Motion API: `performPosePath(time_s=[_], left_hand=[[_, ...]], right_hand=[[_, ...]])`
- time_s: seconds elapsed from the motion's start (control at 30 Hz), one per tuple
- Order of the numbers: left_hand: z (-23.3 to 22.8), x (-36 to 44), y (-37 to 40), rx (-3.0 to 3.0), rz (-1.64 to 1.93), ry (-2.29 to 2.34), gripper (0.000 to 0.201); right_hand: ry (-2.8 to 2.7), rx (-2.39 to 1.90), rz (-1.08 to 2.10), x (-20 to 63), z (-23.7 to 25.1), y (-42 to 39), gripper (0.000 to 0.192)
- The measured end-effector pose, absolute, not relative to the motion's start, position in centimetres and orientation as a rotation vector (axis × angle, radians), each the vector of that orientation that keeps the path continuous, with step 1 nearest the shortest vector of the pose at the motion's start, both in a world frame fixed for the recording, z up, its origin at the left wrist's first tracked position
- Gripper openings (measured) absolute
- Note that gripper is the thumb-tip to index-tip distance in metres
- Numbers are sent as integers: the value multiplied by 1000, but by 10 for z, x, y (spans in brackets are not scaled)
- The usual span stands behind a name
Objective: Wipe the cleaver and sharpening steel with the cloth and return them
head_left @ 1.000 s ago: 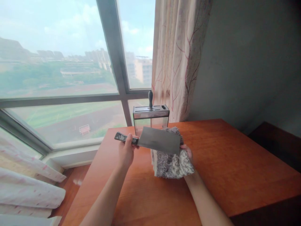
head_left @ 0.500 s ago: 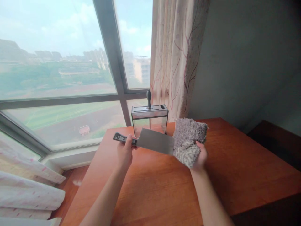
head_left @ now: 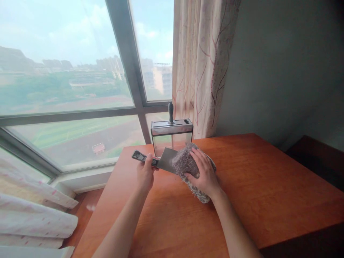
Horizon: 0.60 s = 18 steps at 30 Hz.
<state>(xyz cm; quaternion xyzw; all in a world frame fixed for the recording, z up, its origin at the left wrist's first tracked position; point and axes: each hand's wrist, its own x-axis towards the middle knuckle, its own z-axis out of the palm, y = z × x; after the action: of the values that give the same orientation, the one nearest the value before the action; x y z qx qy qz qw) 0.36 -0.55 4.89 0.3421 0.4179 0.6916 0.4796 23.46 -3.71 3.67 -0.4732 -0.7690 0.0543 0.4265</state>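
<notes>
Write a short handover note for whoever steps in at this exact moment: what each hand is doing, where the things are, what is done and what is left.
Left hand: grip closed on the cleaver handle, blade held level above the table.
Right hand: presses the grey cloth over most of the blade, near the tip end.
Behind them: knife holder by the window, one dark handle standing in it.
Done: cleaver is out and cloth is on it.
Left: it looks like the wiping is under way; the exposed blade near the handle is uncovered. Cleaver not in the holder.

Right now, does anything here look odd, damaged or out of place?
Nothing stands out. The left hand holds the cleaver by its handle, the right hand presses a grey cloth over the blade, and the knife holder stands upright.
</notes>
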Motion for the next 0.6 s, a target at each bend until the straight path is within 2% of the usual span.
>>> performPosePath(time_s=[0.07,0.37,0.6], left_hand=[[50,3,-5,848,1703,1010,32],[57,4,-7,820,1723,995,30],[76,-1,-16,985,1546,1032,32]], right_hand=[[-1826,-1256,167,239,32,-34,72],[-1373,-1338,724,252,25,-27,49],[-1535,-1081,1408,261,44,-34,48]])
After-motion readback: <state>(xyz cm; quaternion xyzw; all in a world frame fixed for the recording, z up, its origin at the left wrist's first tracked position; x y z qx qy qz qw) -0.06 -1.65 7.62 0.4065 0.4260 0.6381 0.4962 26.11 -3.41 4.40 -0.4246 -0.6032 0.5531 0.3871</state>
